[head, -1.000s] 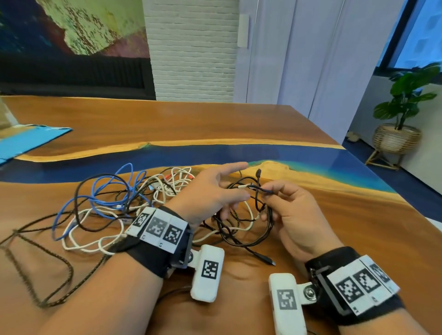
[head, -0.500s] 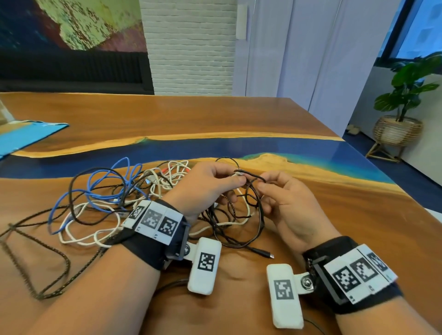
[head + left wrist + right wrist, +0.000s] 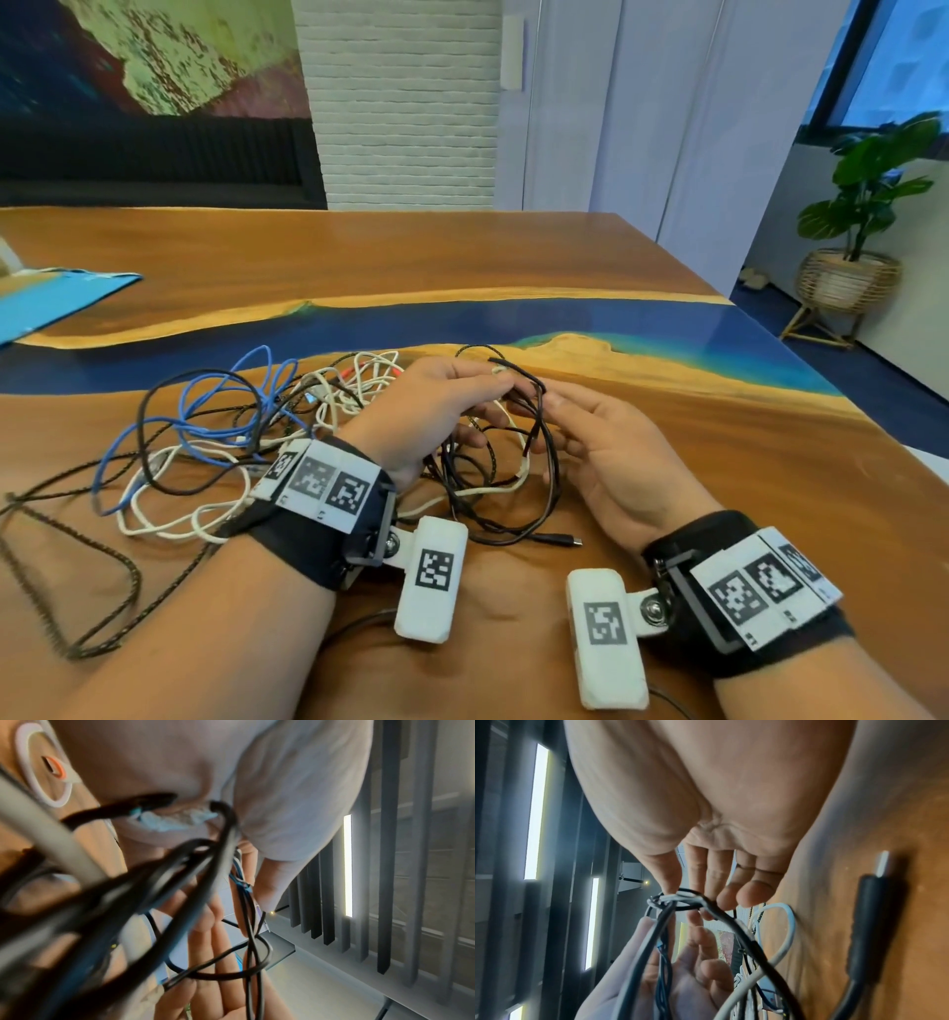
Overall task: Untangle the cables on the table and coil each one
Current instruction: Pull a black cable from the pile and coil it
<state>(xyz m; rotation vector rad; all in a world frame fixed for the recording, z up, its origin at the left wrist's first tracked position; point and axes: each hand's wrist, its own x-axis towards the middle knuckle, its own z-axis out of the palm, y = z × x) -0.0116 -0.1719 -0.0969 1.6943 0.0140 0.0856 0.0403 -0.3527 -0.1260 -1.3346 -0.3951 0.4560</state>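
A thin black cable (image 3: 548,462) hangs in several loose loops between my hands, and its plug (image 3: 570,540) lies on the wooden table (image 3: 667,462). My left hand (image 3: 500,383) pinches the top of those loops between thumb and fingers. My right hand (image 3: 544,416) is just to their right, its fingers straight and the tips touching the strands. The right wrist view has the fingertips (image 3: 731,898) against the black cable (image 3: 731,921). To the left lies a tangle of blue cable (image 3: 205,411), white cable (image 3: 169,524) and dark braided cable (image 3: 67,524).
A blue sheet (image 3: 51,303) lies at the table's far left. The table's right edge (image 3: 873,442) runs diagonally close to my right hand. A potted plant (image 3: 862,205) stands on the floor beyond it. White camera modules hang under both wrists.
My right hand has let go of the black cable end it pinched and straightened its fingers. My left hand has closed its thumb and fingers on the gathered loops.
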